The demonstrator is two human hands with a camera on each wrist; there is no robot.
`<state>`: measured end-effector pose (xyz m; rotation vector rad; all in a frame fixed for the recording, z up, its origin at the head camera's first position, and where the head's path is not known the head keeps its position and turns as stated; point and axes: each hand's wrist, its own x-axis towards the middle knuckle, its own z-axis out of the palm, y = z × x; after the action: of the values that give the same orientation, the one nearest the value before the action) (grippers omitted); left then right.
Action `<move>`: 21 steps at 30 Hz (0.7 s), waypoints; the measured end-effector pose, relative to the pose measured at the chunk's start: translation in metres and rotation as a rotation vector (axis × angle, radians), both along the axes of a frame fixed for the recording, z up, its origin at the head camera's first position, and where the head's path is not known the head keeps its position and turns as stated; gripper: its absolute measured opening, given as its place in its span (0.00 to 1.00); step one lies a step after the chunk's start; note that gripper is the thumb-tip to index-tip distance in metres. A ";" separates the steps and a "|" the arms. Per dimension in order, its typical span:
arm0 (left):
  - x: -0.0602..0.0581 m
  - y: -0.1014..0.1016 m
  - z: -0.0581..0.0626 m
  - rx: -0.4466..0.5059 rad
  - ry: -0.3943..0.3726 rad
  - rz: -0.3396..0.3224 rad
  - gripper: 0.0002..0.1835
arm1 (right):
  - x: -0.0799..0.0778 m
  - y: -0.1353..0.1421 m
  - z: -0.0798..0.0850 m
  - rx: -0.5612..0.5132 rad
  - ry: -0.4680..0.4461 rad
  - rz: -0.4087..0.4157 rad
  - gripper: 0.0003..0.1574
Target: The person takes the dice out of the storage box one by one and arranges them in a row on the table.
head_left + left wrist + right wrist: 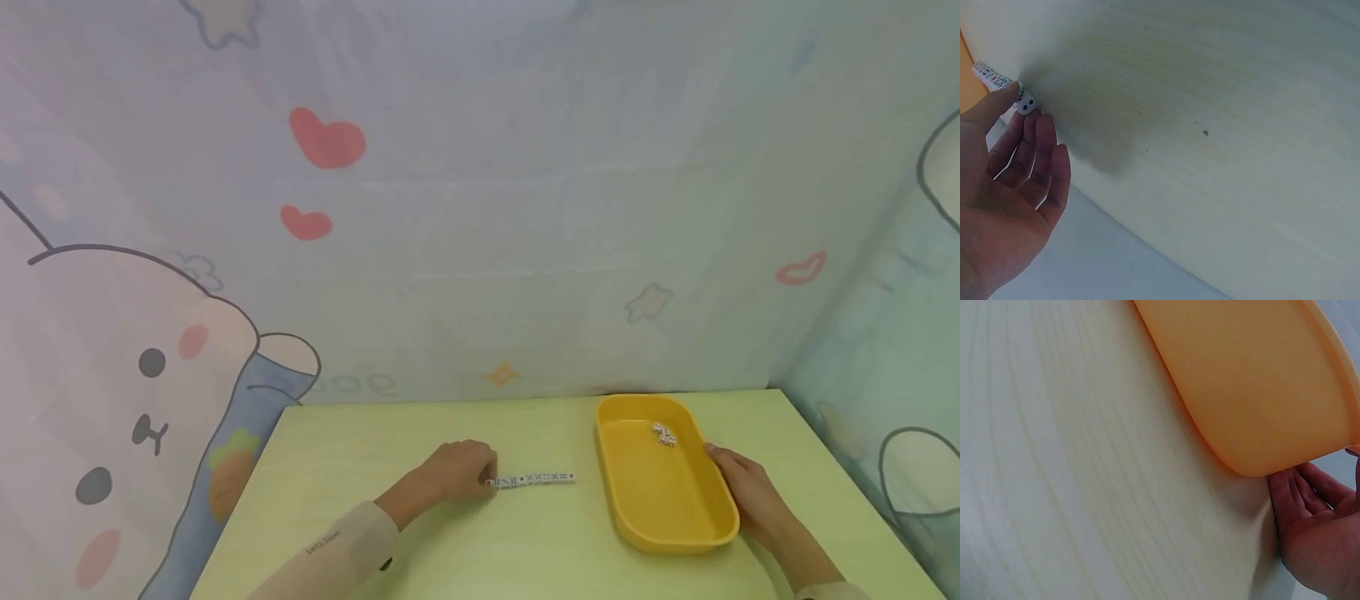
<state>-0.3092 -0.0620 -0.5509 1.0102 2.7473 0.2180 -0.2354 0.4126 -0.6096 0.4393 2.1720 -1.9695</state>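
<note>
A straight row of white dice with dark pips lies on the table. At the row's left end my left hand pinches the end die, thumb on one side and fingertips on the other. The rest of the row stretches away beyond the thumb. To the right stands a yellow tray with several loose dice near its far end. My right hand holds the tray's right side, the thumb at the rim and the fingers against the outer wall.
The light wood-grain table ends at a patterned cloth backdrop behind. More cloth hangs at the right, and a printed bear shows on the left side.
</note>
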 end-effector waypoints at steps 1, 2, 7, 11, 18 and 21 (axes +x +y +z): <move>0.000 0.000 0.000 0.006 -0.003 -0.002 0.04 | 0.000 0.000 0.000 0.001 0.000 -0.002 0.54; 0.000 0.001 0.001 0.010 -0.006 -0.002 0.04 | 0.001 0.000 0.001 0.005 -0.001 -0.002 0.54; 0.001 0.002 0.001 0.033 -0.035 0.021 0.04 | 0.001 0.001 0.002 0.014 -0.003 -0.004 0.54; 0.000 0.004 0.003 0.035 -0.082 0.054 0.07 | 0.000 0.004 0.001 0.035 -0.026 -0.012 0.55; -0.006 0.018 0.010 0.159 -0.108 0.049 0.12 | 0.000 0.002 0.001 0.020 -0.022 -0.020 0.53; -0.010 0.033 0.014 0.217 -0.093 -0.003 0.13 | 0.000 0.000 0.003 0.012 -0.012 -0.023 0.52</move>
<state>-0.3187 -0.0292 -0.5367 1.0273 2.6800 0.5584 -0.2353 0.4125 -0.6065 0.4783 2.1827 -1.9609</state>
